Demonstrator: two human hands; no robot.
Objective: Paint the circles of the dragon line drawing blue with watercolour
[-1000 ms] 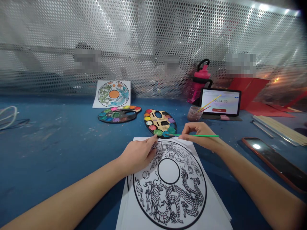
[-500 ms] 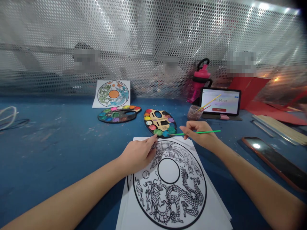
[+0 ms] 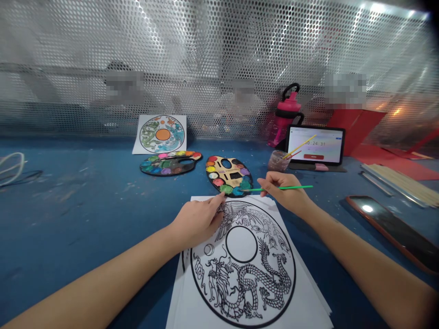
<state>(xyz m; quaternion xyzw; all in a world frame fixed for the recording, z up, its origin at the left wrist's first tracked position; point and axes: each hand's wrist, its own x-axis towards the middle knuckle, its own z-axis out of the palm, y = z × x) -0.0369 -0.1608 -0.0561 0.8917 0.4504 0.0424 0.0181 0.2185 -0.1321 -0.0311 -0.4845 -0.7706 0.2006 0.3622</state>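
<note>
Left hand (image 3: 197, 222): open, unclenched, laid palm-down across the upper margin of a stack of printed sheets (image 3: 307, 297), grasping nothing. Right hand (image 3: 283, 194): closed in a light pinch on the green handle of a fine paintbrush (image 3: 284, 188), bristle end angled toward the lower rim of an oval paint palette (image 3: 230, 170); contact between bristles and paint impossible to tell from this view.

Stack of printed sheets: lying flat on a blue workbench (image 3: 68, 219), directly ahead of the wearer. Top sheet uncoloured, with a black line drawing of a dragon and phoenix inside a ring and a blank circle at centre. Likely light, thin and limp; prone to sliding and creasing. Safest hold: flat pressure on the bare margin outside the ring.

Paintbrush: likely very light, slim and easily rolled; best held along the handle, clear of the bristles.

Just beyond the sheets: oval palette, with wells of mixed colours. Farther beyond, to the left: dark palette (image 3: 183, 163) and coloured reference print (image 3: 161, 134). Farther beyond, to the right: glass jar (image 3: 277, 161) holding brushes, pink water bottle (image 3: 287, 116) and tablet (image 3: 314, 145) showing a timer. Right of the sheets: phone (image 3: 391, 233) in a red-orange case, bundle of wooden sticks (image 3: 401, 185). Left of the sheets: white cable (image 3: 10, 169).
</note>
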